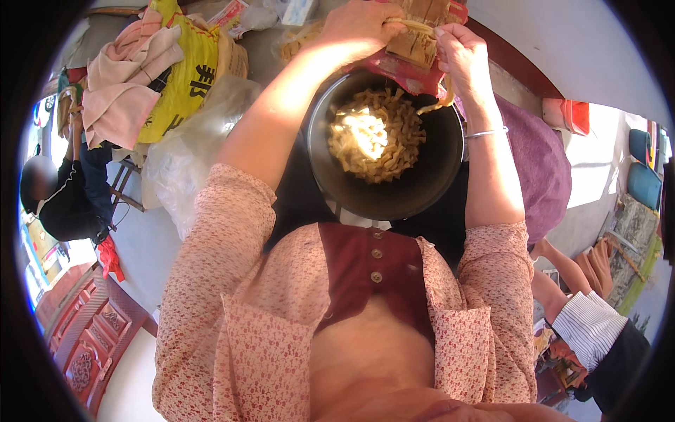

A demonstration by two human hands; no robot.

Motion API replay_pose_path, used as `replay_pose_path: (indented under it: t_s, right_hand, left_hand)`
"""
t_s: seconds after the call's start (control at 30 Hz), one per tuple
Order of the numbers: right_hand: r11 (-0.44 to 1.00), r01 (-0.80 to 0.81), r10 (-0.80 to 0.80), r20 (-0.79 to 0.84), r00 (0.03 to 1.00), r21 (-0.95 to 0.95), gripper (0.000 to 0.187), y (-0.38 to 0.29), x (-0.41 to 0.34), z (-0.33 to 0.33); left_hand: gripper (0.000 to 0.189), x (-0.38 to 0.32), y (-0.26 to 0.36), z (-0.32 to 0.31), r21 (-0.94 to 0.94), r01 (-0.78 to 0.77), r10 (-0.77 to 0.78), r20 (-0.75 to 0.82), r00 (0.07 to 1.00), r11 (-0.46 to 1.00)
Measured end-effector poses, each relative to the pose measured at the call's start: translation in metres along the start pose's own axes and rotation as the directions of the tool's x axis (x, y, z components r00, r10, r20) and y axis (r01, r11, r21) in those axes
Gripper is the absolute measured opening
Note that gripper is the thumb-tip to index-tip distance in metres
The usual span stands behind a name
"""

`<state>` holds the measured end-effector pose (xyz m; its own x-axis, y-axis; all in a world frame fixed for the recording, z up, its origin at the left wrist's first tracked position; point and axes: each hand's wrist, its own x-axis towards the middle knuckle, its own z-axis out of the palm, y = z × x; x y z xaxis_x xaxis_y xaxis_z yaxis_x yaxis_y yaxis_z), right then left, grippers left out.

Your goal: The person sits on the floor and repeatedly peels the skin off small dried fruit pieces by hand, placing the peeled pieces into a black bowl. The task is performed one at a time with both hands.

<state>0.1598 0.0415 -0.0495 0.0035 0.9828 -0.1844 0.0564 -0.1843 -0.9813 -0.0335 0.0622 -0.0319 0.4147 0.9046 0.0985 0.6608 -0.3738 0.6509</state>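
A pale, long strip (414, 25), seemingly food, is stretched between my two hands above a worn wooden block (414, 50). My left hand (369, 24) pinches one end, at the block's left side. At its right side my right hand (461, 55), with a silver bangle at the wrist, grips the other end; a further length of strip hangs below it towards the pot. The block rests on a red patterned cloth (403, 76). Nearer to me, a dark round pot (427, 179) holds many short, pale-brown cut pieces (390, 153), partly in bright sunlight.
Clear plastic bags (182, 158), a yellow bag (198, 68) and a pink towel (118, 89) lie to the left. Purple cloth (532, 163) is at the right, with a red container (575, 116) beyond. Other people are at the far left and lower right.
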Motion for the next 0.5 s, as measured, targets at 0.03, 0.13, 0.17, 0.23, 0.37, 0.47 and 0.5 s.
replay_pose_path:
  t_s: [0.03, 0.13, 0.17, 0.23, 0.37, 0.47, 0.5]
  right_hand:
    - [0.993, 0.054, -0.058, -0.037, 0.998, -0.108, 0.018, 0.002, 0.003, 0.003]
    - [0.903, 0.122, -0.171, -0.084, 0.982, -0.412, 0.019, 0.006, 0.009, 0.008]
    - [0.843, 0.184, -0.252, -0.067, 0.965, -0.506, 0.02, 0.007, 0.01, 0.007]
    - [0.679, 0.3, -0.407, -0.004, 0.913, -0.671, 0.021, 0.008, 0.011, 0.007]
    - [0.451, 0.226, -0.382, 0.042, 0.923, -0.863, 0.02, 0.005, 0.004, 0.001]
    - [0.816, 0.221, -0.248, 0.022, 0.969, -0.535, 0.019, 0.0, -0.003, -0.011]
    - [0.959, 0.108, -0.091, 0.079, 0.993, -0.262, 0.021, -0.002, -0.009, -0.01]
  left_hand:
    - [0.023, 0.003, -0.003, 0.002, 0.034, -0.014, 0.015, -0.02, 1.0, 0.999]
    - [0.022, 0.006, -0.007, 0.005, 0.086, -0.025, 0.027, -0.017, 0.999, 0.996]
    - [0.023, 0.004, -0.007, 0.005, 0.084, -0.004, 0.006, -0.023, 1.0, 0.996]
    - [0.025, 0.001, -0.002, 0.003, 0.084, 0.038, -0.034, -0.043, 0.998, 0.996]
    - [0.035, -0.009, 0.021, -0.011, 0.272, 0.192, -0.254, 0.218, 0.942, 0.943]
    - [0.045, -0.021, 0.039, -0.026, 0.346, 0.177, -0.327, 0.443, 0.835, 0.921]
    - [0.043, -0.031, 0.05, -0.027, 0.134, 0.23, -0.266, 0.447, 0.854, 0.964]
